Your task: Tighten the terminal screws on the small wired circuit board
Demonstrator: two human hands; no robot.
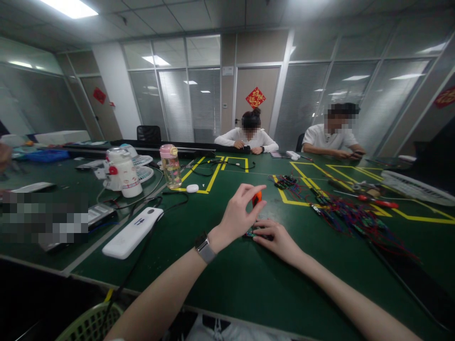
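Observation:
Over the middle of the green table is my left hand [239, 213], with a grey-banded watch on its wrist. Its thumb and index finger curve around an upright orange and black tool [258, 195], whose lower part is mostly hidden. My right hand [276, 237] rests low on the table just right of the tool. Its fingertips hold the edge of a small green circuit board [249, 234], largely covered by both hands. To the right lies a tangled heap of small boards with red and blue wires [355, 215], with a smaller wired bunch [287, 183] farther back.
A white numbered power bank-like case [133, 232], pink-capped bottle [171, 168] and white cup [124, 173] stand left. A red-handled screwdriver [378, 201] lies right. Two people sit across the table [227, 293]. A green basket [90, 324] is below its front edge.

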